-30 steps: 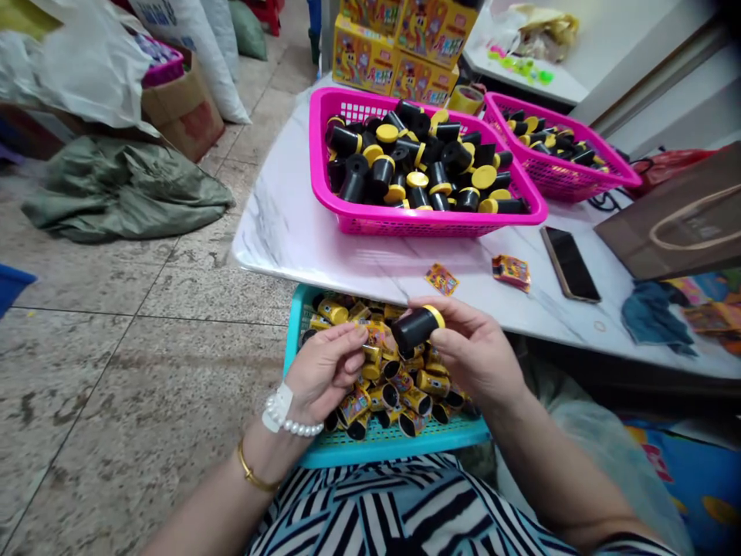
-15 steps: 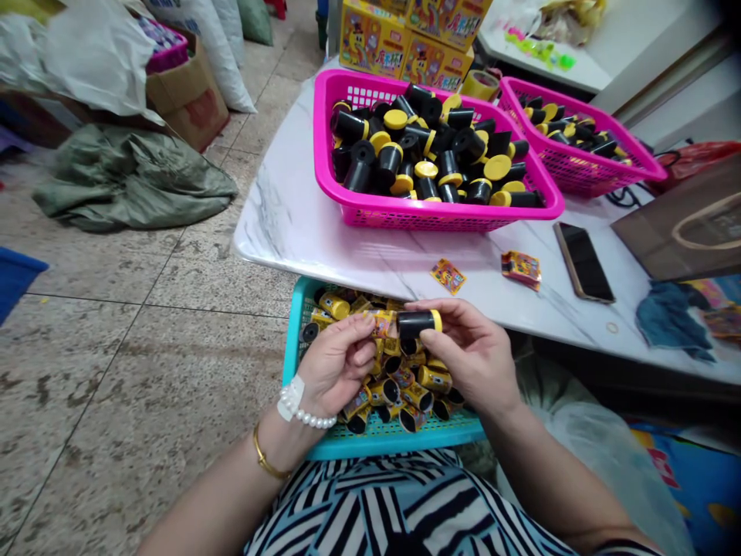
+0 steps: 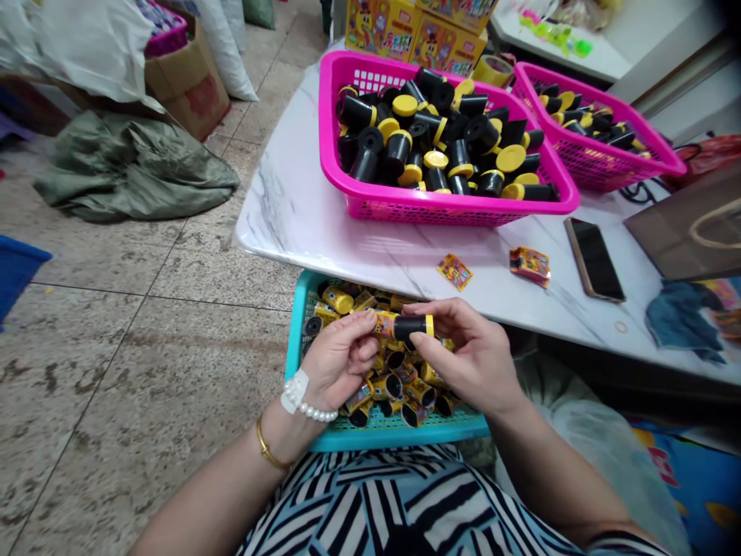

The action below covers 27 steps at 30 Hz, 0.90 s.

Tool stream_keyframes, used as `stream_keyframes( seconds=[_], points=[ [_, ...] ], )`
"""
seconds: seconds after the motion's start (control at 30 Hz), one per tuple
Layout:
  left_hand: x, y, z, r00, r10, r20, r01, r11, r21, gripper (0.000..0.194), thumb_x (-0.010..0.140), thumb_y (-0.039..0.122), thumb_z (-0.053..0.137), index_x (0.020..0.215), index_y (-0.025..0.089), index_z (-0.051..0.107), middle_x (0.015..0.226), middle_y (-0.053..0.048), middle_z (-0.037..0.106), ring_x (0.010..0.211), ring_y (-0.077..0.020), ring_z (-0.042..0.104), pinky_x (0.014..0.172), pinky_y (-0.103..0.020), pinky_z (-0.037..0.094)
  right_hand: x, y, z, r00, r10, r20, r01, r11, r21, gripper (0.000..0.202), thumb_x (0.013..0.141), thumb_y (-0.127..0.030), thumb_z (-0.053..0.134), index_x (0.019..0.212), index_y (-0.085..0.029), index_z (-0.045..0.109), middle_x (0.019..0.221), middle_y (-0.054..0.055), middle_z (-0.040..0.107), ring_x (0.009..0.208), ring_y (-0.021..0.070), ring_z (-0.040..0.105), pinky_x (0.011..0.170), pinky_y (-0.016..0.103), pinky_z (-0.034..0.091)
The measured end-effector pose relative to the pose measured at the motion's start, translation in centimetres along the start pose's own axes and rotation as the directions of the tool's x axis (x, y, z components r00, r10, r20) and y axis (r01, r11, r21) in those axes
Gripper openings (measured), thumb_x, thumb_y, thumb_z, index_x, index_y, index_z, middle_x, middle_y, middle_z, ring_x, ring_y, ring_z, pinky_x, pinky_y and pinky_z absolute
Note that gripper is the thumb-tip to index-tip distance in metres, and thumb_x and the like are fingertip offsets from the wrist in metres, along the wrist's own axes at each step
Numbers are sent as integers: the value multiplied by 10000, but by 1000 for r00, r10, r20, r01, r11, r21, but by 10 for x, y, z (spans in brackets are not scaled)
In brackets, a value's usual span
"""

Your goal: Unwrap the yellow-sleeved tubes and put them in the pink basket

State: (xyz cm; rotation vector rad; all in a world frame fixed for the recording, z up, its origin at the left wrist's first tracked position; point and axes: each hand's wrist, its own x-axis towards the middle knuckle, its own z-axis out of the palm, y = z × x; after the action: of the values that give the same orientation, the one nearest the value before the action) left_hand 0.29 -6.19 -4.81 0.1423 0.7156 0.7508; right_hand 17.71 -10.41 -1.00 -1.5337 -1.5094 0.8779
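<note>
My left hand (image 3: 339,359) pinches a small printed yellow-and-orange label sleeve (image 3: 384,324). In my right hand (image 3: 478,359), fingers and thumb grip a black plastic cup (image 3: 408,328) with a yellow lid, lying sideways. The sleeve meets the cup's bottom end; how far it goes around the cup I cannot tell. Below both hands is a turquoise basket (image 3: 399,440) full of labelled cups (image 3: 387,386). On the table ahead lie a single flat sleeve (image 3: 455,271) and a small stack of sleeves (image 3: 531,265).
A pink basket (image 3: 463,212) heaped with black, yellow-lidded cups stands on the marble-look table (image 3: 278,208). A second pink basket (image 3: 619,166) sits behind, near yellow boxes (image 3: 443,46). To the right are a phone (image 3: 594,259) and a paper bag (image 3: 683,232).
My right hand and the cup have moved slightly left, closing the gap to the sleeve in my left hand. The view has shifted a little.
</note>
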Motion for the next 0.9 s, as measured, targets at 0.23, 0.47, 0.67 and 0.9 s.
stream_keyframes(
  seconds=[0.23, 0.47, 0.67, 0.9],
  points=[
    [-3, -1, 1, 996, 91, -15, -88, 987, 136, 252, 724, 282, 827, 741, 117, 637, 562, 34, 560, 415, -16, 393, 345, -106, 243, 1, 6, 3, 997, -50, 59, 44, 995, 95, 281, 830, -228, 726, 1088, -230, 613, 1205, 86, 713, 1045, 215, 717, 929, 370, 591],
    [-13, 0, -1, 980, 190, -57, -173, 960, 218, 282, 733, 280, 826, 931, 111, 719, 685, -13, 624, 553, -63, 511, 420, -127, 364, -1, 23, -2, 982, -186, -41, 188, 980, 56, 363, 741, -222, 830, 1053, -259, 649, 1027, 51, 683, 973, 227, 674, 908, 407, 564],
    [-17, 5, 0, 980, 112, 162, -175, 872, 457, 380, 724, 230, 838, 1081, 177, 721, 963, -69, 736, 675, -109, 642, 593, -208, 515, -2, 19, -5, 955, -291, 57, 289, 957, 38, 400, 736, -207, 843, 1097, -287, 690, 1045, 53, 672, 977, 226, 655, 869, 389, 559],
    [-10, 4, 8, 977, 122, 173, -207, 717, 665, 269, 741, 259, 820, 981, 156, 759, 675, -22, 709, 538, -91, 593, 537, -188, 468, -5, 19, -5, 930, -364, 53, 368, 925, -92, 356, 784, -246, 808, 1126, -296, 727, 1025, 57, 696, 893, 202, 687, 767, 347, 603]
  ],
)
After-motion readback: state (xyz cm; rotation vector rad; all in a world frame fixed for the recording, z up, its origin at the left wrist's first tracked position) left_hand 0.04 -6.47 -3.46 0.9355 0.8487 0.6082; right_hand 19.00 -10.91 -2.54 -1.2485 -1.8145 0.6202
